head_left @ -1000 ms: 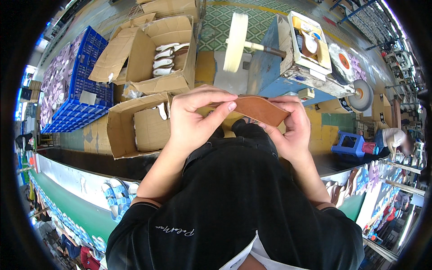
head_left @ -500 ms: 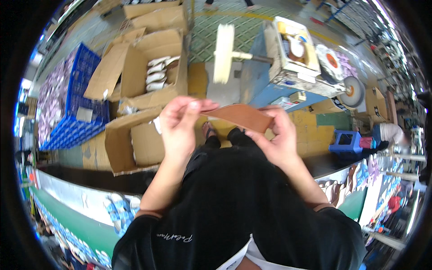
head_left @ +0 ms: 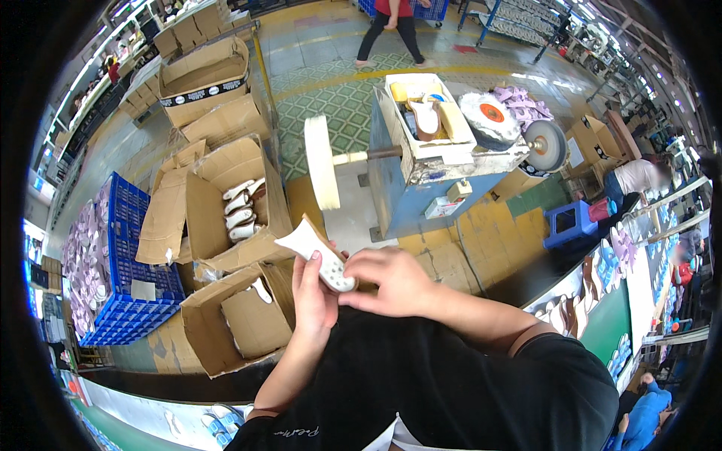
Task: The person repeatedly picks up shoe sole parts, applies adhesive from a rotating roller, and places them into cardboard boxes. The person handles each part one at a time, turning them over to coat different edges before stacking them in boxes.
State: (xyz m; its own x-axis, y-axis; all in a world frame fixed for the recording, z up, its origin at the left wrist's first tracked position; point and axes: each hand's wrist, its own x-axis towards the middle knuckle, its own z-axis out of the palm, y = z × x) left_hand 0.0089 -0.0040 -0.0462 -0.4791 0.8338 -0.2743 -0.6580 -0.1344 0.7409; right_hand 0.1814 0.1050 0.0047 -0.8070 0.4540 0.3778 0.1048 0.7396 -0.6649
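In front of my chest I hold a shoe sole, its white face with small round marks turned up and a brown edge along one side. My left hand is closed around its middle, thumb on the white face. My right hand is closed at the rounded end, fingers curled over it; what its fingertips touch is partly hidden. Beyond the sole stands a pale buffing wheel on a shaft from a blue machine. A white tray on the machine holds another sole and some yellow blocks.
Left, an open carton holds several white soles; a nearer carton holds one. A blue crate with lilac pieces stands beyond them. Right are a grey wheel, a blue stool and a green conveyor. Someone in red walks behind.
The sole was stretched level between both hands with its brown side showing; now its white face shows and it slants. My right hand has moved left, close to my left. The view has shifted.
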